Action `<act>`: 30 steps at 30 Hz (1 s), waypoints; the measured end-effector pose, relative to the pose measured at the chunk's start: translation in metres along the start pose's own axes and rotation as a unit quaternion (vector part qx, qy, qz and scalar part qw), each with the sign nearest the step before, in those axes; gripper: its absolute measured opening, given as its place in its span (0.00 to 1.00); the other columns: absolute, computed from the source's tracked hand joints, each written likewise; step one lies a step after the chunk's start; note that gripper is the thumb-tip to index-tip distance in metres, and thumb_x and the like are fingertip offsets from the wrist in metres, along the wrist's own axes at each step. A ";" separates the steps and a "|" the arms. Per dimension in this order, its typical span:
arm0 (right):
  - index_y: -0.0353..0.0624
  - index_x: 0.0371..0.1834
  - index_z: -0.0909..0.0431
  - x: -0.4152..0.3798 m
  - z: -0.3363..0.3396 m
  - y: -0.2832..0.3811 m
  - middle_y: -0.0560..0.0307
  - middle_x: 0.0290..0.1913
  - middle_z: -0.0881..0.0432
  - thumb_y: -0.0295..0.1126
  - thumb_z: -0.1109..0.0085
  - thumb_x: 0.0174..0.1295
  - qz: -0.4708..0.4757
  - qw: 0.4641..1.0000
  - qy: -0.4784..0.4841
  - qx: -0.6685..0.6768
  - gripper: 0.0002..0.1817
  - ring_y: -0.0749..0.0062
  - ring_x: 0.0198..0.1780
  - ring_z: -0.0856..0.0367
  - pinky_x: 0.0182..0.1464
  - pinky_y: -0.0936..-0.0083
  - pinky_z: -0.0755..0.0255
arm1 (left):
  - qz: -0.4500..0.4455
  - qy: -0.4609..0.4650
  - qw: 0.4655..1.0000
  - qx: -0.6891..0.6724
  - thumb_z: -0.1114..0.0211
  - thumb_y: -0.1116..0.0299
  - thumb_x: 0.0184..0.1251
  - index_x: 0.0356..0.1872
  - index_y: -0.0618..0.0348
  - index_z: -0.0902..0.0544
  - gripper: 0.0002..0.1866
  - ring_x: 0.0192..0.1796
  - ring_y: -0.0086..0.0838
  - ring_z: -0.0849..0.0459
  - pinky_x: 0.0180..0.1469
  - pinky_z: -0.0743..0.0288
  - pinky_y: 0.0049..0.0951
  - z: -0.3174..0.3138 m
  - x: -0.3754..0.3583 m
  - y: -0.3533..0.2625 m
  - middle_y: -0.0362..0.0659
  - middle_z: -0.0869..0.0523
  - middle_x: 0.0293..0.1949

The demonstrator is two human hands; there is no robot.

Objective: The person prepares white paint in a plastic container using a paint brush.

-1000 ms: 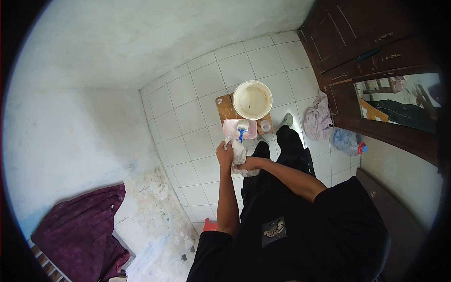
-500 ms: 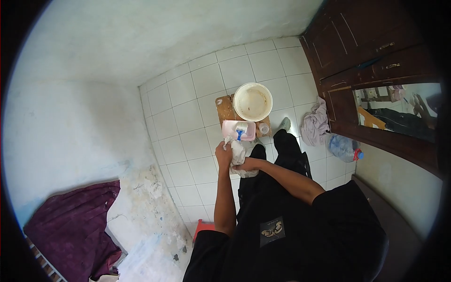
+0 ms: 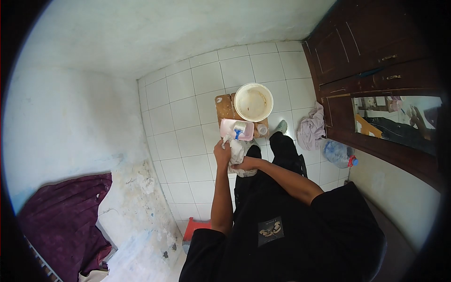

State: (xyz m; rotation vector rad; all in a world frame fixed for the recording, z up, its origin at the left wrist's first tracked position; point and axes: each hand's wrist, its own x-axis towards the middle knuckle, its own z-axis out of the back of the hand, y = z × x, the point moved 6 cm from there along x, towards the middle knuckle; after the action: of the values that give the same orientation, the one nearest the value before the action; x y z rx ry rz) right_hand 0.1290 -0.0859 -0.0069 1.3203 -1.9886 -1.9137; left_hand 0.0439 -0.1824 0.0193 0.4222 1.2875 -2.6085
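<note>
A whitish rag hangs bunched between my two hands. My left hand is closed on its upper left part, with a twist of cloth sticking up past the fingers. Lower down, my right hand grips the rag's other side, its fingers partly hidden by the folds. Just beyond my hands lies a pink tray, and in it rests a brush with a blue handle and pale bristles.
The tray, a white bucket and a small clear cup stand on a wooden stool. At right are a crumpled cloth, a large water bottle and a dark wooden cabinet. A red object is beside my left arm.
The view has shifted slightly, showing more of the red object at lower left. Both hands keep hold of the rag in nearly the same place.
</note>
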 end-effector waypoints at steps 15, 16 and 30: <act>0.38 0.67 0.37 0.005 0.000 -0.006 0.44 0.63 0.28 0.47 0.40 0.62 0.004 1.000 0.017 -0.018 0.35 0.56 0.63 0.30 0.65 0.70 0.39 | 0.014 0.012 1.000 -0.007 0.41 0.66 0.60 0.38 0.66 0.17 0.13 0.36 0.55 0.16 0.40 0.25 0.43 -0.001 0.003 0.005 0.60 0.16 0.31; 0.38 0.67 0.38 0.003 0.001 -0.003 0.44 0.64 0.29 0.46 0.40 0.62 -0.008 1.000 0.018 -0.005 0.35 0.57 0.63 0.31 0.65 0.70 0.40 | 0.018 0.010 1.000 -0.009 0.41 0.66 0.60 0.38 0.66 0.17 0.13 0.36 0.55 0.16 0.40 0.25 0.43 -0.001 0.003 0.006 0.60 0.16 0.31; 0.38 0.69 0.40 -0.004 -0.001 -0.003 0.46 0.67 0.32 0.46 0.40 0.63 -0.018 1.000 0.015 -0.001 0.37 0.59 0.67 0.34 0.68 0.71 0.43 | 0.018 0.001 0.999 -0.028 0.42 0.68 0.62 0.38 0.67 0.17 0.12 0.35 0.50 0.15 0.39 0.24 0.41 0.006 -0.007 -0.015 0.58 0.15 0.29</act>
State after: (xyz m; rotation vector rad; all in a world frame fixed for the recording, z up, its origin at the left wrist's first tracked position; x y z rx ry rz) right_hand 0.1334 -0.0839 -0.0076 1.3848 -1.9627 -1.8981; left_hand 0.0449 -0.1777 0.0364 0.4339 1.3362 -2.5369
